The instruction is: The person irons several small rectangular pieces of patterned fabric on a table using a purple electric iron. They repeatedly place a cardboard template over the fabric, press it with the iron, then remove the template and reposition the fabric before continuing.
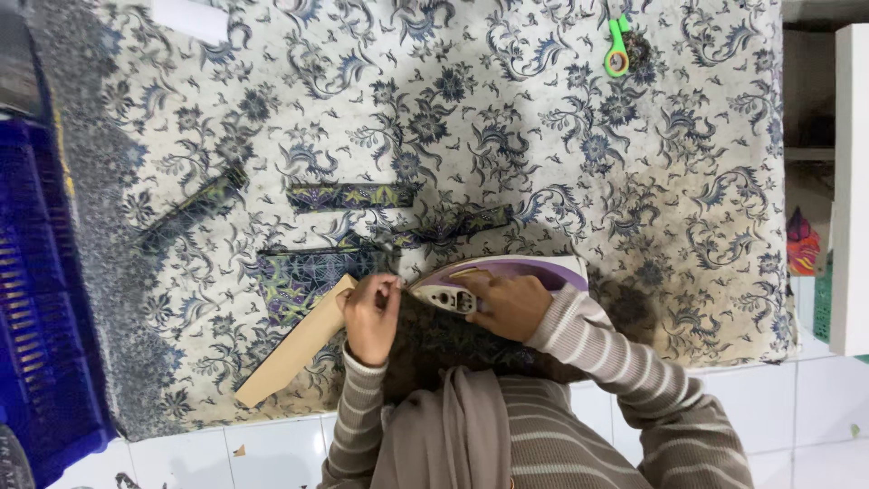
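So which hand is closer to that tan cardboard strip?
Left. The left hand rests at the upper end of the tan cardboard strip; the right hand is farther off, gripping the purple iron.

One head-worn camera looks steeply down, close over the patterned cloth (543,136), the person's striped sleeves (615,362) entering from the frame's bottom edge.

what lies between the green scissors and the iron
In the head view, only bare patterned cloth lies between the green scissors and the iron.
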